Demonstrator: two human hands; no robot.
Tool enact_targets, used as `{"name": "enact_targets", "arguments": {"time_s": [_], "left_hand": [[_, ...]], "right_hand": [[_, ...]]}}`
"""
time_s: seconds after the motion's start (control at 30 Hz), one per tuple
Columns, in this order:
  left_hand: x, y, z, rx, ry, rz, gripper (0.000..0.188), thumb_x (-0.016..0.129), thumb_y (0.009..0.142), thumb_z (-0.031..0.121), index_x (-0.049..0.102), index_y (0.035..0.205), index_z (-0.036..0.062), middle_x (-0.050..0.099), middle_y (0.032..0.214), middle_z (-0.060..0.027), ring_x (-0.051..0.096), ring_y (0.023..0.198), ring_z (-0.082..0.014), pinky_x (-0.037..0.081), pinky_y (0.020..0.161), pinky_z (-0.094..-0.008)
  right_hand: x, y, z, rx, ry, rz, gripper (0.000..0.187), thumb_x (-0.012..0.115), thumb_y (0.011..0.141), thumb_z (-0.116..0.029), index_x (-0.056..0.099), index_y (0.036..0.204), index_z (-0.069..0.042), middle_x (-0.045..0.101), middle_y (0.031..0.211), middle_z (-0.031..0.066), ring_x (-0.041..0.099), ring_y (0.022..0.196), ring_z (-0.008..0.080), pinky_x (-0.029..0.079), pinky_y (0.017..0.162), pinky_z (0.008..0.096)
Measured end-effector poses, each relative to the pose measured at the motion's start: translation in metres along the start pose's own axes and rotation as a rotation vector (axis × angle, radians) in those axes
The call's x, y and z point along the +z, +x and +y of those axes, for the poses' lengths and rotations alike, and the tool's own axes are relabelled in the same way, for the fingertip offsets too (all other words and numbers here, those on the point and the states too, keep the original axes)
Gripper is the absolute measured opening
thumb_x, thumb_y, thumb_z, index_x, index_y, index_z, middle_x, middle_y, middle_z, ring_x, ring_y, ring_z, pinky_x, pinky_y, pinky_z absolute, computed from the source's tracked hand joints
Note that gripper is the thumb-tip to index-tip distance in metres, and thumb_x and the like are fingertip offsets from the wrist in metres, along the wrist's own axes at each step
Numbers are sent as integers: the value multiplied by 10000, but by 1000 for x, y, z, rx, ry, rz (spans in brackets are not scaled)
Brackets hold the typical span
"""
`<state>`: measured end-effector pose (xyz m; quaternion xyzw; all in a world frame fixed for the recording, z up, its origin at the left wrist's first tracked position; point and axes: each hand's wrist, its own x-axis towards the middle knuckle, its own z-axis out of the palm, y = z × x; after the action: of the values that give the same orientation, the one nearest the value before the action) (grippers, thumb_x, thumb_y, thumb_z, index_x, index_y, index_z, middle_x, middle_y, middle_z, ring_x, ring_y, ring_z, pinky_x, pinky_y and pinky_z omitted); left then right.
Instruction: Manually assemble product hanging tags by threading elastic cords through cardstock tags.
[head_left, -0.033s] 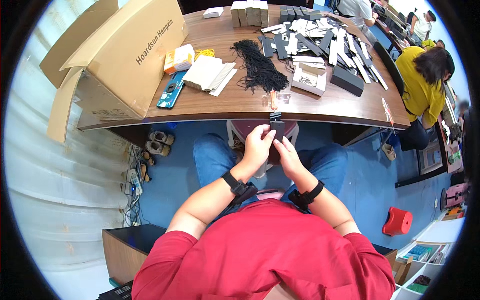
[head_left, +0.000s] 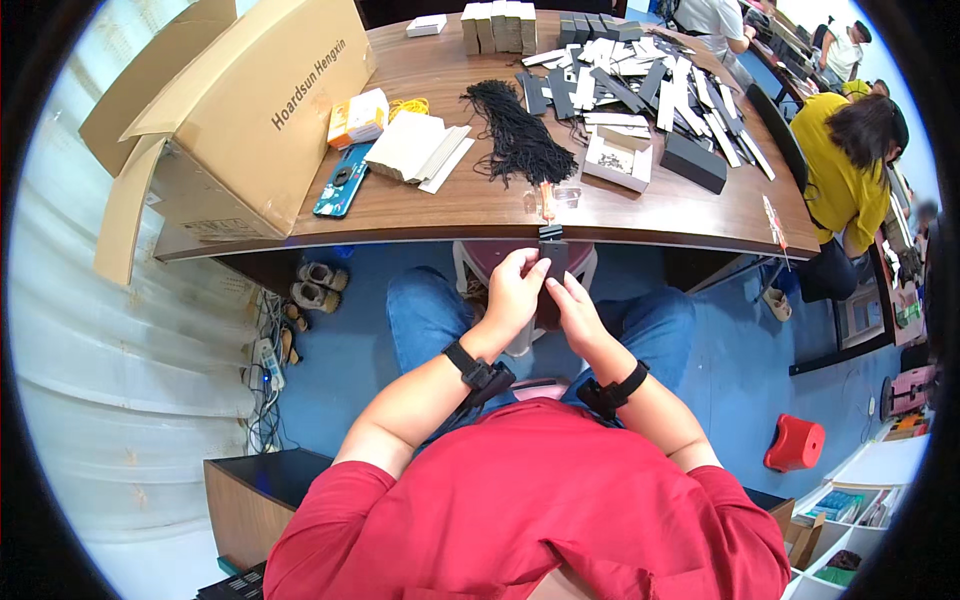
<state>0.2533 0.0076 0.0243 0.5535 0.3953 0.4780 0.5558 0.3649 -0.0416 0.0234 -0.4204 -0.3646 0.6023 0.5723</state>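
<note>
Just in front of the table's near edge, both my hands hold a small, flat black box [head_left: 555, 254]. My left hand [head_left: 514, 288] pinches its left side with the thumb on top. My right hand [head_left: 579, 314] closes on its lower right part, and the fingers underneath are hidden. The far end of the box meets an orange-handled tool [head_left: 547, 205] lying at the table edge under clear tape; whether they touch I cannot tell. Beyond it spreads a bundle of black cords [head_left: 515, 130]. An open white box [head_left: 617, 160] with small metal bits sits to the right.
A large cardboard box [head_left: 270, 120] stands at the left of the brown table [head_left: 420, 215]. White cards [head_left: 415, 145] are stacked beside it. Black and white strips [head_left: 640, 80] and a long black box [head_left: 694, 163] lie at the right. Another person in yellow [head_left: 840, 150] sits beyond.
</note>
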Motion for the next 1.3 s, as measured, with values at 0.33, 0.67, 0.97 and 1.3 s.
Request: {"name": "enact_targets", "arguments": {"time_s": [0.33,0.67,0.97,1.3], "left_hand": [[0,5,-13,41,87,43,240,560,920,94,578,1122,-33,652,890,-61,602,706,-85,501,566,-221],[-4,6,-22,126,230,55,253,561,924,126,586,1113,-40,652,824,-48,588,641,-73,498,528,-224],[-2,1,2,57,200,28,247,607,879,151,629,1014,-54,657,720,-138,600,578,-144,477,544,-288],[-4,2,-1,-58,59,27,252,599,895,140,616,1070,-40,664,740,-86,576,595,-97,474,524,-257]], "right_hand": [[-10,4,0,21,-113,-28,257,469,980,-230,548,1120,-30,607,934,15,568,818,90,473,748,250],[-6,10,4,20,-129,62,264,484,977,-251,578,1057,-17,615,900,15,550,765,72,464,691,238],[-6,6,-8,122,-36,64,262,515,964,-276,593,1005,-29,630,838,10,575,732,76,475,660,231],[-7,8,-8,162,-123,52,278,526,955,-290,597,1003,-25,634,853,17,570,733,77,466,668,227]]}}
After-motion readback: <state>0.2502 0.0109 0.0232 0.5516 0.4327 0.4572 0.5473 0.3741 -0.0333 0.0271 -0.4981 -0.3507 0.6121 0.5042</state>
